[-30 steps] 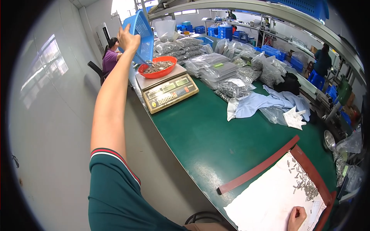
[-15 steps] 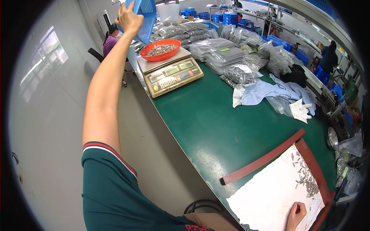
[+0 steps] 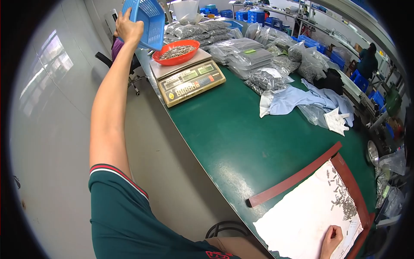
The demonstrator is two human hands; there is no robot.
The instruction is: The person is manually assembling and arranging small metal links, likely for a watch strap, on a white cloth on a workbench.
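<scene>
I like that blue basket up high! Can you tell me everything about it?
The blue basket looks like plastic, with a grid of small holes in its walls. The left hand grips its edge and holds it tilted in the air, just above the red bowl of small metal pieces on the scale.

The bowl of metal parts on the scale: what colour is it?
Red-orange bowl, seen clearest in the head view.

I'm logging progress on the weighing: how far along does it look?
Done: the red bowl on the scale already holds a heap of small metal parts. In hand: the left hand holds the blue basket tilted above that bowl. Left: loose parts lie on the white sheet, where the right hand rests, fisted.
</scene>
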